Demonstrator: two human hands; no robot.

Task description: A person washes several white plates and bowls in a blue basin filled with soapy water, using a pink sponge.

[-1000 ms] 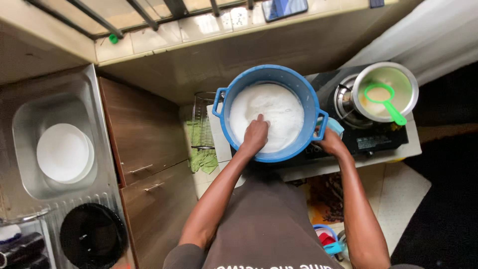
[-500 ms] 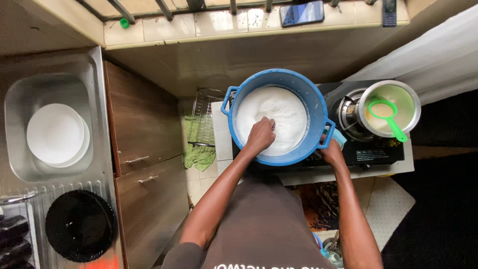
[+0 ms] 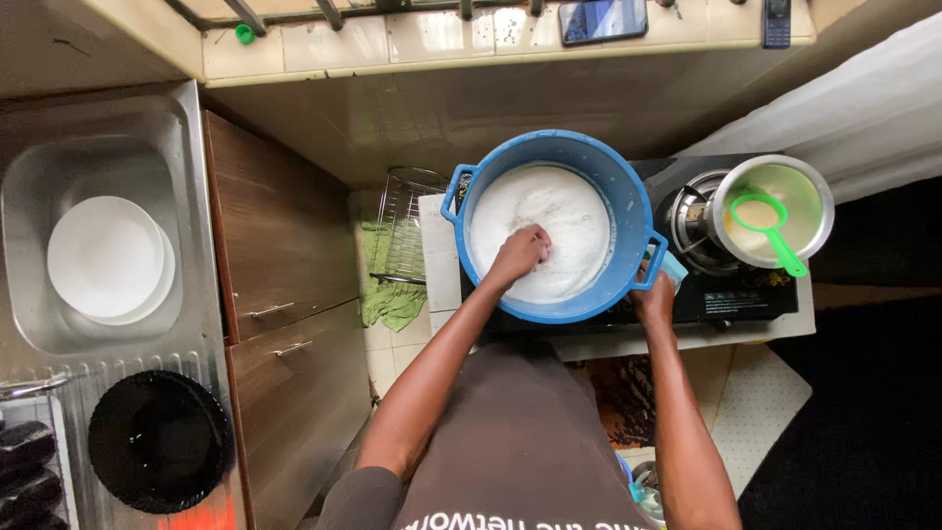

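Note:
A big blue basin (image 3: 592,149) with two handles sits on a low counter, filled with white flour (image 3: 559,201). My left hand (image 3: 520,253) is inside it, fingers curled into the flour near the front edge. My right hand (image 3: 654,296) grips the basin's right handle at the rim. My brown-shirted torso fills the bottom of the view.
A steel pot (image 3: 812,196) holding a green strainer (image 3: 770,228) stands on a black stove (image 3: 731,292) to the right. A wire rack (image 3: 400,231) and a green cloth (image 3: 392,299) lie to the left. A sink (image 3: 29,196) holds white plates (image 3: 103,257), with a black plate (image 3: 157,442) beside it.
The view has drifted a little, shifting the sink and basin in frame. My left hand stays in the flour, working at nearly the same spot; my right hand keeps its hold on the handle.

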